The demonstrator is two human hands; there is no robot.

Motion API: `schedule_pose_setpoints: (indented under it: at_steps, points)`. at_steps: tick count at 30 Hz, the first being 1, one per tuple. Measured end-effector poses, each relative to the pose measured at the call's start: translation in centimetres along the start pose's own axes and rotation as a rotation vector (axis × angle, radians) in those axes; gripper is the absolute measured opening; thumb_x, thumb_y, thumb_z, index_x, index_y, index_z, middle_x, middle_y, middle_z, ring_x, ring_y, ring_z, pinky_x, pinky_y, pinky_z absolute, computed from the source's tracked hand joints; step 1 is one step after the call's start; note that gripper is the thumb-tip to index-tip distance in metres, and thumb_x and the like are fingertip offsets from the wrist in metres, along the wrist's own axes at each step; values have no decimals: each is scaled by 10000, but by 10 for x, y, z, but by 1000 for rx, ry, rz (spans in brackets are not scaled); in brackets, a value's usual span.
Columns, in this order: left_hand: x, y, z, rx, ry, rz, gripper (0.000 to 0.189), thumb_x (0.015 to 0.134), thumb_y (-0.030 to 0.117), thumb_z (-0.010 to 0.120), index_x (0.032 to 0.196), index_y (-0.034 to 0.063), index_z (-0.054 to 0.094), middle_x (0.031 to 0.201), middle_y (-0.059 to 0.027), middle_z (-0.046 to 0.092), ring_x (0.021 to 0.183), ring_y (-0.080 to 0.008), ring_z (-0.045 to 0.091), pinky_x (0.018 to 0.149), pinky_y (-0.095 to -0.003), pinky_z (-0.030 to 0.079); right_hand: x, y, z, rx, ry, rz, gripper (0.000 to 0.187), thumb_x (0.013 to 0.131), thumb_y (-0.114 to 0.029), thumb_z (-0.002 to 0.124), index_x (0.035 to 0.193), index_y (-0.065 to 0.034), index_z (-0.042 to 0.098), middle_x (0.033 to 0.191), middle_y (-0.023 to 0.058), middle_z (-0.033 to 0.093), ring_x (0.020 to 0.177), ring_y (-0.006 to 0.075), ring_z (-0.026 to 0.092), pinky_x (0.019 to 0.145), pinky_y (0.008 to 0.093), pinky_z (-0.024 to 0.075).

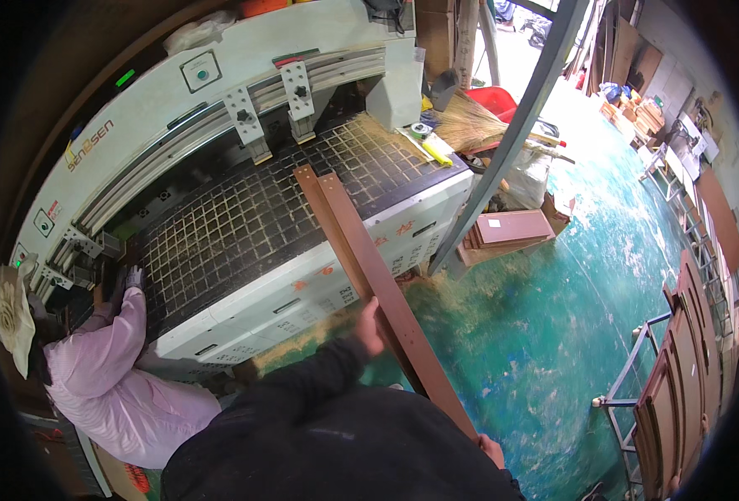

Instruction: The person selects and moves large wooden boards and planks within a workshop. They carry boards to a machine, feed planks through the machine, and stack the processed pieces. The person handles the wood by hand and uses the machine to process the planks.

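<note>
Two long reddish-brown boards (369,257) with small holes at their far ends lie side by side, slanting from above the machine's bed down to my body. My left hand (370,327) grips them from the left near their middle. At their near end my right hand (491,451) holds the edge, its fingers partly hidden by the board. The far ends reach over the black gridded bed (231,250) of a large white woodworking machine (150,94). Two clamp-like blocks (242,117) hang from its rail beyond the boards.
A co-worker in a pink top (106,369) leans over the bed at the left. A slanting metal post (513,138) rises at the bed's right corner. Near it are stacked brown panels (512,227) and a straw broom (466,119). A rack of boards (676,382) stands at the right.
</note>
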State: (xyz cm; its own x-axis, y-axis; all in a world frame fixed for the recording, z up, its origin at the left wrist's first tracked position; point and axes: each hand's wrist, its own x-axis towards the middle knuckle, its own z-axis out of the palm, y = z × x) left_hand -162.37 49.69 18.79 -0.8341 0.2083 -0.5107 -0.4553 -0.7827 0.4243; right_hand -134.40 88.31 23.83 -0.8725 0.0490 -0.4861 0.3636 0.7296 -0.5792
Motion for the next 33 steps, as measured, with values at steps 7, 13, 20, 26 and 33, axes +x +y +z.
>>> schedule_pose_setpoints:
  at_steps: [7, 13, 20, 26, 33]
  points:
    - [51, 82, -50, 492, 471, 320, 480, 974, 247, 701, 1354, 2, 538, 1271, -153, 649, 1181, -283, 628, 968, -459, 515, 27, -38, 29, 55, 7, 24, 502, 787, -451, 874, 1005, -50, 665, 867, 208, 726, 874, 432, 724, 727, 458, 560]
    - [135, 240, -46, 1426, 645, 1247, 616, 939, 226, 687, 1442, -72, 492, 1388, -321, 587, 1324, -492, 527, 1123, -539, 425, 40, -64, 62, -7, -92, 102, 431, 829, -396, 830, 987, -39, 646, 812, 190, 701, 813, 347, 707, 700, 429, 539]
    - [184, 306, -69, 1773, 718, 1043, 733, 1012, 419, 613, 1515, -77, 421, 1456, -340, 525, 1349, -511, 498, 1181, -530, 370, 45, -67, 80, 238, -258, 188, 354, 941, -324, 747, 1048, -15, 612, 796, 162, 680, 780, 173, 647, 714, 360, 506]
    - [182, 310, -74, 1785, 689, 1050, 791, 990, 446, 649, 1501, -114, 426, 1453, -380, 525, 1405, -508, 470, 1215, -548, 328, 57, -96, 64, 159, -167, 206, 406, 870, -341, 824, 1016, -12, 636, 817, 161, 719, 752, 218, 694, 700, 351, 531]
    - [178, 308, -68, 1878, 701, 949, 895, 945, 487, 695, 1524, -121, 385, 1499, -373, 485, 1446, -501, 433, 1244, -553, 294, 133, -132, 52, 23, -107, 36, 617, 765, -557, 874, 907, 5, 664, 796, 264, 697, 796, 453, 707, 678, 489, 551]
